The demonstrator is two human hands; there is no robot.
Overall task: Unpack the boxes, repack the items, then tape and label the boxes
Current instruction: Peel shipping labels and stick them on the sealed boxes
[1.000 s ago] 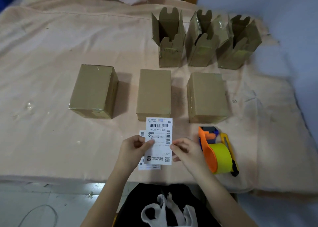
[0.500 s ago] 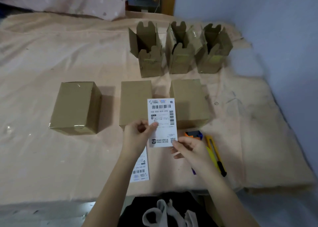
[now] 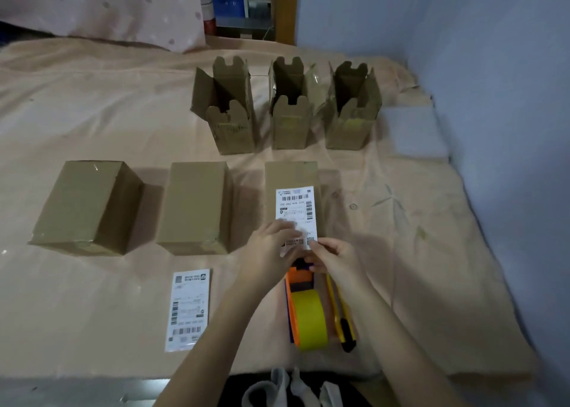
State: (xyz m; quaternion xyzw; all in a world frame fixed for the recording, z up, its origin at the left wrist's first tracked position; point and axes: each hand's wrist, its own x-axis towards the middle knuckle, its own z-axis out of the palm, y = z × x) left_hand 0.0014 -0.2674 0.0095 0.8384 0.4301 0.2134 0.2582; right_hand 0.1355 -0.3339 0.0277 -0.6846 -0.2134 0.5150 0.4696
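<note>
both hands hold a white shipping label [image 3: 295,212] over the top of the right closed box [image 3: 291,175]. the left hand [image 3: 271,249] has its fingers spread on the label's lower part, though blur hides the exact grip; the right hand [image 3: 334,257] pinches the label's lower right corner. 2 more closed boxes, the middle box [image 3: 194,206] and the left box [image 3: 86,203], sit in the same row. 3 open boxes [image 3: 290,110] stand behind. a second label [image 3: 188,309] lies flat on the cloth [image 3: 92,104]. a tape dispenser [image 3: 305,311] and a yellow knife [image 3: 340,317] lie under the right forearm.
</note>
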